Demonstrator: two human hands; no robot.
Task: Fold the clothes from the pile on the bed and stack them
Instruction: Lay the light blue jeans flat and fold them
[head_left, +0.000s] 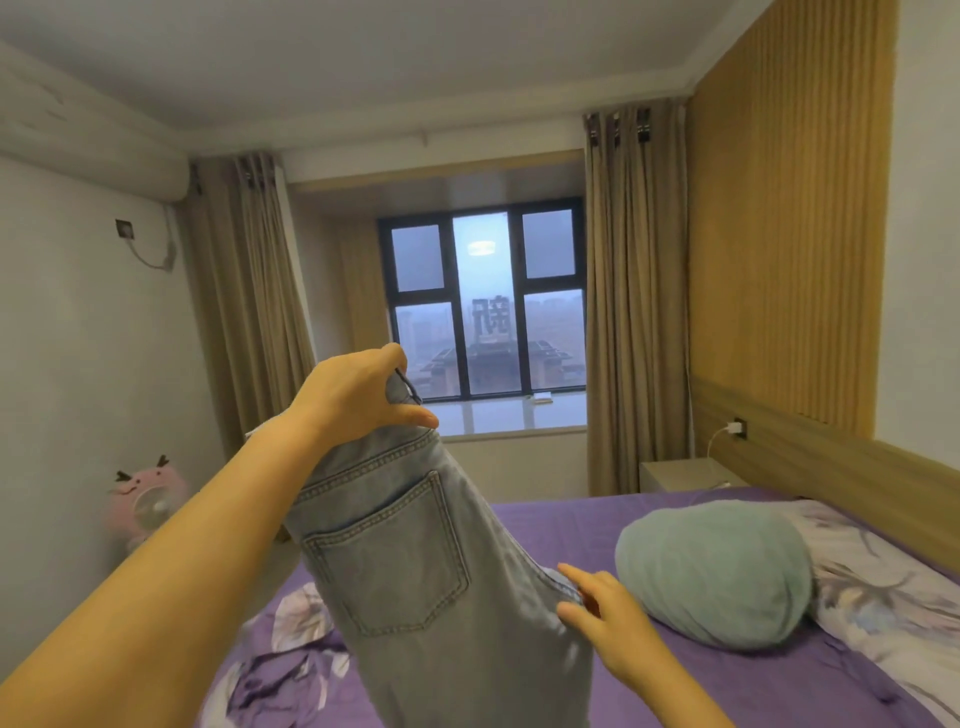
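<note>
A pair of light grey-blue jeans (410, 561) hangs in the air above the bed, back pocket facing me. My left hand (358, 397) is raised high and grips the waistband at its top end. Lower down, my right hand (597, 618) pinches the right edge of the jeans between thumb and fingers, with the index finger stretched out. The legs of the jeans run down out of the bottom of the frame. No pile or stack of clothes shows here.
The bed (571, 525) has a purple sheet; a crumpled floral purple cover (291, 670) lies at its near left. A teal pillow (717, 571) and a floral pillow (883, 587) lie at the right by the wooden headboard. A pink fan (148, 499) stands by the left wall.
</note>
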